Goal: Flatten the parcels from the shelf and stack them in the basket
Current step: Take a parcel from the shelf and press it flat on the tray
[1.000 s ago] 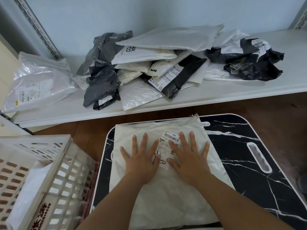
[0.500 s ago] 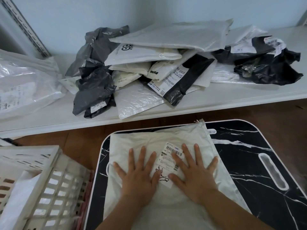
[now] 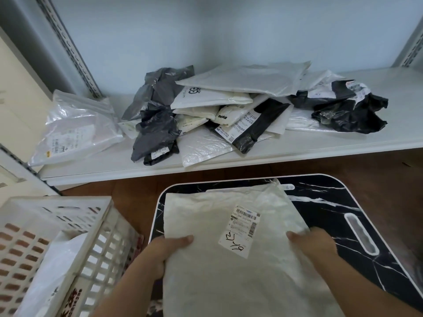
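Observation:
A large white parcel (image 3: 219, 252) with a barcode label lies flat on the black marble-patterned table (image 3: 343, 202). My left hand (image 3: 160, 255) grips its left edge, thumb on top. My right hand (image 3: 313, 244) grips its right edge, fingers partly under the bag. A heap of white, grey and black parcels (image 3: 229, 110) lies on the white shelf (image 3: 400, 138) behind the table. The white slatted basket (image 3: 96, 243) stands at lower left with a white parcel (image 3: 52, 271) inside it.
A clear plastic parcel (image 3: 75, 131) sits alone at the left end of the shelf. Brown floor (image 3: 132, 202) shows between shelf, table and basket. Slotted metal uprights (image 3: 68, 46) frame the shelf on both sides. The table has a slot handle (image 3: 360, 234) on its right.
Both hands left the top of the white parcel, where they pressed flat side by side, and now grip its left and right edges. The view has tilted up slightly.

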`<act>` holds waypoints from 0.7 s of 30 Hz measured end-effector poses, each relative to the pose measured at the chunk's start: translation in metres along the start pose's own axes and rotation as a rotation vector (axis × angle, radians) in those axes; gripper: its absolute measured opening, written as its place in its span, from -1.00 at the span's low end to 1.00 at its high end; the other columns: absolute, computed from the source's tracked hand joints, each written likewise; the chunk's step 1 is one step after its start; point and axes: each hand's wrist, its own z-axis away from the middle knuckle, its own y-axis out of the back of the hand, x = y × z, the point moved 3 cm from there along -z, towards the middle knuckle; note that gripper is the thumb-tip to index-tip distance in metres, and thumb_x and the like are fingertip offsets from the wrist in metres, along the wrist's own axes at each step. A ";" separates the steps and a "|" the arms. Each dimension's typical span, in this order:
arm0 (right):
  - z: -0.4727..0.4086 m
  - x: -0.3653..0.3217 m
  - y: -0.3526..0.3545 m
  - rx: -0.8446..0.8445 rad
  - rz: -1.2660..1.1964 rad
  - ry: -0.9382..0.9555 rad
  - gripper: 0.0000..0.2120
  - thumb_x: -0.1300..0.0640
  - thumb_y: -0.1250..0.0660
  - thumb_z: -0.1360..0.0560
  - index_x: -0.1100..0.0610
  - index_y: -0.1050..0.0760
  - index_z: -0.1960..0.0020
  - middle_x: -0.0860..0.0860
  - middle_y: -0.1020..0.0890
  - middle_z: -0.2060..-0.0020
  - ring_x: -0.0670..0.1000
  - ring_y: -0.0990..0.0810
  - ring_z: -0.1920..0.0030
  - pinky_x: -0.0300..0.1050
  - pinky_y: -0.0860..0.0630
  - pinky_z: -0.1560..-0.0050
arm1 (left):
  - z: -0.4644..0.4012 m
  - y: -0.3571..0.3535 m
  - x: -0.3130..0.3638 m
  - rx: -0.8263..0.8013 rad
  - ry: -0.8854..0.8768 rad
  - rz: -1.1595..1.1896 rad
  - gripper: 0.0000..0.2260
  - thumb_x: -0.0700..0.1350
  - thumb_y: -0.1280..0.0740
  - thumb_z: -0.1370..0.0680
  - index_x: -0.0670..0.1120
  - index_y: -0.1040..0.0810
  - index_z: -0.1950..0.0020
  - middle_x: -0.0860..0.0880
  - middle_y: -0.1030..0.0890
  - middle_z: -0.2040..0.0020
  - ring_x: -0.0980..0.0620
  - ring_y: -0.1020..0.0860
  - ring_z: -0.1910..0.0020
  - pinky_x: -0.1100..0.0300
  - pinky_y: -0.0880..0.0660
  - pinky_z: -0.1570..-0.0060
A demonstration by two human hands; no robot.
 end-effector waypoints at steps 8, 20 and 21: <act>0.045 -0.033 0.040 -0.322 -0.639 0.157 -0.84 0.26 -0.44 -0.46 0.28 -0.56 -0.02 0.23 -0.69 0.15 0.22 -0.66 0.17 0.07 -0.59 0.15 | 0.065 0.054 0.019 -0.105 -0.176 0.088 -0.64 -0.20 -0.47 -0.40 -0.21 -0.56 -0.16 -0.26 -0.67 -0.02 -0.27 -0.64 0.01 -0.20 -0.54 -0.05; 0.176 -0.160 0.026 -0.695 -0.545 0.424 -0.47 -0.05 -0.52 -0.22 0.19 -0.56 -0.09 0.13 -0.72 0.07 0.09 -0.71 0.06 -0.06 -0.54 0.01 | 0.184 0.239 0.067 0.126 -0.673 0.546 -0.79 -0.23 -0.24 -0.58 -0.12 -0.53 -0.20 -0.14 -0.70 0.06 -0.08 -0.69 0.15 -0.05 -0.62 0.18; 0.188 -0.170 0.015 -0.746 -0.589 0.420 -0.47 -0.04 -0.51 -0.23 0.17 -0.54 -0.12 0.14 -0.70 0.01 0.10 -0.70 0.01 -0.03 -0.55 -0.02 | 0.188 0.255 0.060 0.155 -0.681 0.598 -0.80 -0.23 -0.24 -0.59 -0.12 -0.53 -0.19 -0.13 -0.70 0.10 -0.06 -0.69 0.19 -0.03 -0.63 0.23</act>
